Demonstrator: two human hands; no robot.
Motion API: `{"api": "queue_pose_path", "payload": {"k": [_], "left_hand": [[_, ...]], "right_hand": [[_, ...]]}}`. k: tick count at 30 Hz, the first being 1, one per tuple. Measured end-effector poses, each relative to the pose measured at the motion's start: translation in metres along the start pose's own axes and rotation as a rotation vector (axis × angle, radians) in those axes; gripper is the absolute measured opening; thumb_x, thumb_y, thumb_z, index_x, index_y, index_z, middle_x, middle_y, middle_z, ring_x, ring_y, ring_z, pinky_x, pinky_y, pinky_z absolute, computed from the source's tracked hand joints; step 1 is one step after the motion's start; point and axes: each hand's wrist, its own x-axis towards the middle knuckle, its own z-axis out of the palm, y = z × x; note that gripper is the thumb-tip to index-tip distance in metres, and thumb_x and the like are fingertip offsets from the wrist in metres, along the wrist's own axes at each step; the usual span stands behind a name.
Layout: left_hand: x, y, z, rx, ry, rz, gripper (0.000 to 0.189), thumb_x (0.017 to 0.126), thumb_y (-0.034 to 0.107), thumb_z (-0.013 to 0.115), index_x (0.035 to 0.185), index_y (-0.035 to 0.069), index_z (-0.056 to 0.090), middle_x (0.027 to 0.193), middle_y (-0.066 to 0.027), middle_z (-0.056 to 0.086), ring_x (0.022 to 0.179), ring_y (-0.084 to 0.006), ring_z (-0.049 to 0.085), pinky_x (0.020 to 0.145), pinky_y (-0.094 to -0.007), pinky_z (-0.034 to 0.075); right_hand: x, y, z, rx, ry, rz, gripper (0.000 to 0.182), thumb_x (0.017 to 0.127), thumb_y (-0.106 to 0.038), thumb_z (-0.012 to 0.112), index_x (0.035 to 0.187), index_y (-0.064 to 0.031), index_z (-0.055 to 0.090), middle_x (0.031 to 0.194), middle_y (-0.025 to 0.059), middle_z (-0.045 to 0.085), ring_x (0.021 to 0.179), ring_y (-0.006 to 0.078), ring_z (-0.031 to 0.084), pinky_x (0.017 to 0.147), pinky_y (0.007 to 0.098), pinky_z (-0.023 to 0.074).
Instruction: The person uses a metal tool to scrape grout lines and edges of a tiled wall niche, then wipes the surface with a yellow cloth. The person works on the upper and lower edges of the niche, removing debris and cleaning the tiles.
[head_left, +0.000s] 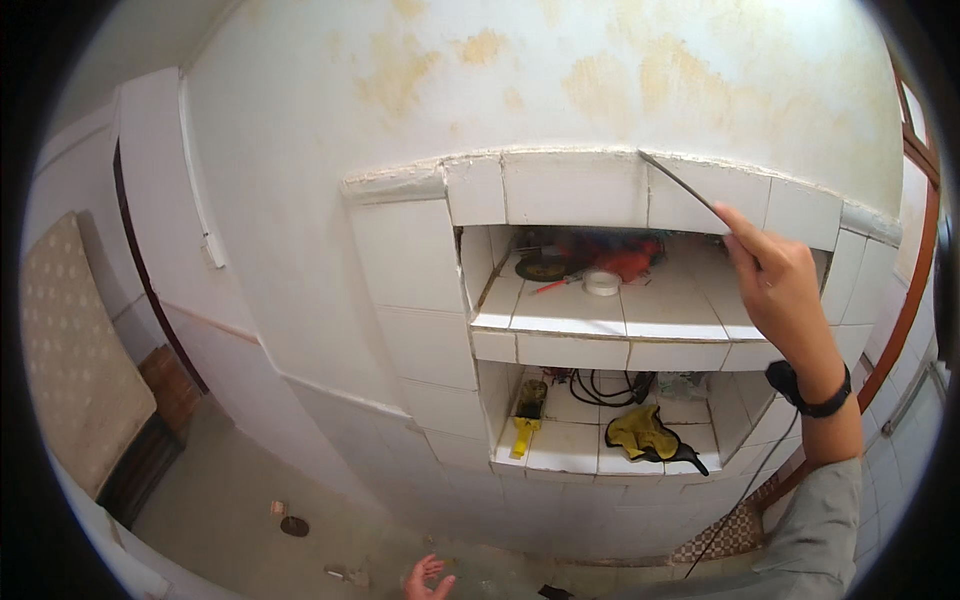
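My right hand (780, 277) is raised on the right, gripping a thin dark metal tool (682, 181); its handle end is hidden in my fist. The tool's tip meets the top edge of the white tile facing (576, 187), close to a vertical joint. Along that edge runs a rough line of plaster where the tiles meet the painted wall (525, 82). Low in the view, my left hand (429, 579) hangs with its fingers apart and nothing in it. Below the tool is a tiled upper shelf (675, 307), holding a roll of white tape (601, 283) and a red-handled screwdriver (553, 286).
A dark disc (541, 268) and a red bundle (630, 255) lie deeper on that shelf. The lower shelf (570, 446) holds a yellow-handled tool (528, 424), black cable (600, 397) and a yellow-and-black glove-like item (643, 435). A mattress (82, 322) leans at left; a cord (742, 495) hangs right.
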Motion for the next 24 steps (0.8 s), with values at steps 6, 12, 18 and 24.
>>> {"api": "queue_pose_path", "payload": {"k": [6, 12, 18, 24], "left_hand": [[0.022, 0.008, 0.0, -0.019, 0.078, -0.022, 0.06, 0.097, 0.015, 0.07, 0.149, 0.006, 0.042, 0.132, -0.0122, 0.061, 0.118, -0.0235, 0.061, 0.095, -0.0388, 0.053], [0.059, 0.034, 0.002, 0.054, -0.041, -0.083, 0.061, 0.096, 0.017, 0.071, 0.149, 0.007, 0.042, 0.133, -0.0127, 0.06, 0.12, -0.0241, 0.06, 0.097, -0.04, 0.052], [0.101, 0.012, -0.025, 0.001, -0.13, -0.01, 0.062, 0.093, 0.019, 0.074, 0.147, 0.006, 0.045, 0.128, -0.0106, 0.062, 0.114, -0.0211, 0.061, 0.095, -0.0386, 0.052], [0.134, 0.004, -0.079, 0.035, -0.219, 0.044, 0.062, 0.091, 0.017, 0.076, 0.145, 0.006, 0.047, 0.126, -0.0095, 0.064, 0.112, -0.0196, 0.061, 0.096, -0.0361, 0.052]], "right_hand": [[-0.001, -0.006, 0.002, -0.041, 0.004, -0.021, 0.034, 0.091, -0.004, 0.065, 0.123, -0.0138, 0.069, 0.064, 0.0174, 0.056, 0.054, 0.0332, 0.054, 0.054, 0.0405, 0.0434], [0.021, -0.034, 0.027, -0.009, -0.045, -0.074, 0.034, 0.09, -0.004, 0.065, 0.123, -0.0134, 0.07, 0.063, 0.0162, 0.056, 0.053, 0.0331, 0.054, 0.053, 0.0408, 0.0433], [0.014, -0.08, 0.038, -0.089, -0.156, -0.035, 0.035, 0.089, -0.005, 0.067, 0.123, -0.014, 0.069, 0.062, 0.0132, 0.058, 0.053, 0.0315, 0.057, 0.05, 0.0404, 0.0435], [0.033, -0.114, 0.075, -0.007, -0.039, -0.019, 0.036, 0.089, -0.007, 0.068, 0.124, -0.0128, 0.068, 0.066, 0.0128, 0.061, 0.057, 0.0304, 0.06, 0.054, 0.0399, 0.0471]]}}
